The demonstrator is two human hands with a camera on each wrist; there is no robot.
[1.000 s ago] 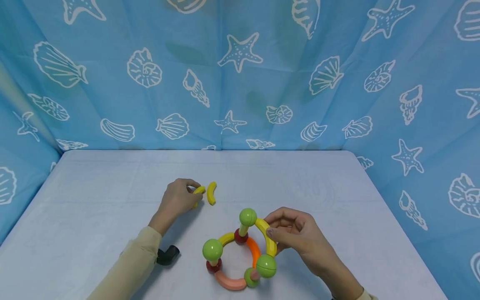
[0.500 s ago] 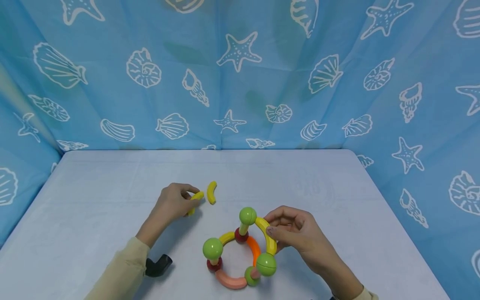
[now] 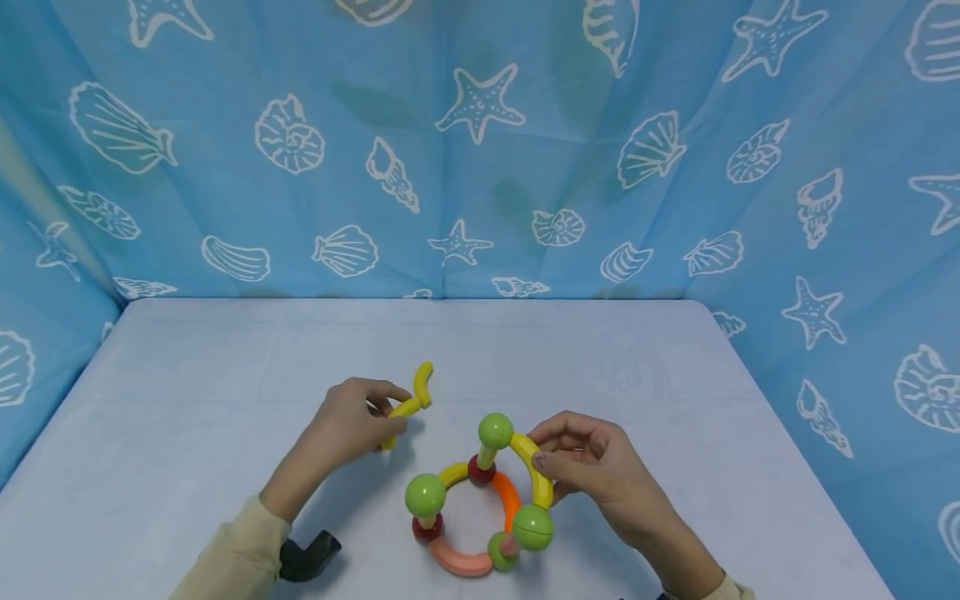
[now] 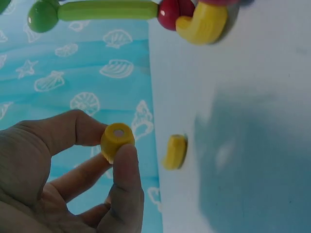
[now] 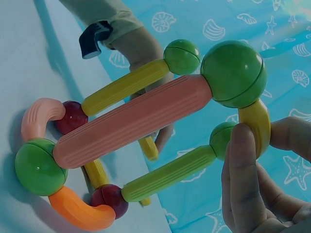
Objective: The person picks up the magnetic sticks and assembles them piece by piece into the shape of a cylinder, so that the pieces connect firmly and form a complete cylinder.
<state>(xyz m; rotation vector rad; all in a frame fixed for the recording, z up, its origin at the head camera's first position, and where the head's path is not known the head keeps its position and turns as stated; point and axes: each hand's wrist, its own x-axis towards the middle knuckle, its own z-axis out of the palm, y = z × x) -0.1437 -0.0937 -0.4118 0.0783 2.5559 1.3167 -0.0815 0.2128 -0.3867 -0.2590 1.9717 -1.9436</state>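
My left hand point(image 3: 352, 425) pinches a yellow curved magnetic rod point(image 4: 116, 141) between thumb and index finger; a small silvery disc shows at its end. Behind it, a second yellow curved rod point(image 3: 423, 383) lies on the table; the two overlap in the head view but look apart in the left wrist view. My right hand point(image 3: 592, 467) holds the yellow curved rod point(image 3: 533, 471) that joins two top green balls point(image 3: 496, 432) of a magnetic ball-and-rod frame. Its base ring has dark red balls point(image 5: 110, 200), a green ball point(image 5: 41, 166), and pink, orange and yellow curved rods. Straight uprights point(image 5: 133, 121) carry the top balls.
A white table point(image 3: 225, 358) bears everything, with a blue seashell-patterned curtain point(image 3: 480, 167) along its back and sides. A black curved object point(image 3: 310, 557) sits by the left sleeve point(image 3: 232, 550).
My left hand has drawn nearer to me with the yellow curved rod, whose end now overlaps the loose rod in the head view. The right hand and the frame stay almost still.
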